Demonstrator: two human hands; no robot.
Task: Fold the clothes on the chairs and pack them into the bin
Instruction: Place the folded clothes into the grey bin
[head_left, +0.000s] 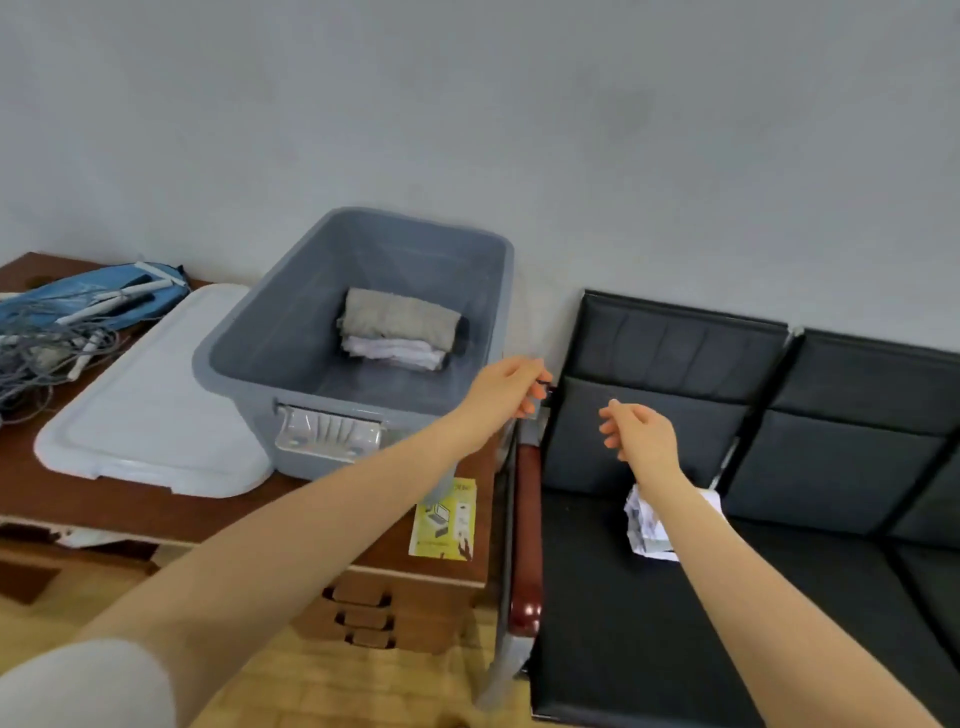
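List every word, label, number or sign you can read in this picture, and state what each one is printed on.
No text can be read.
yellow leaflet on the desk: has a heading and small print, too blurred to read.
crumpled paper on the black chair: shows faint printing, too small to read.
grey bin, white lid and blue bag: no lettering visible.

No legible text anywhere. Yellow leaflet (444, 521) on the surface (208, 514) carries a printed heading and small diagrams, too blurred to read. Crumpled paper (644, 525) on the chair seat (623, 623) shows print, unreadable.
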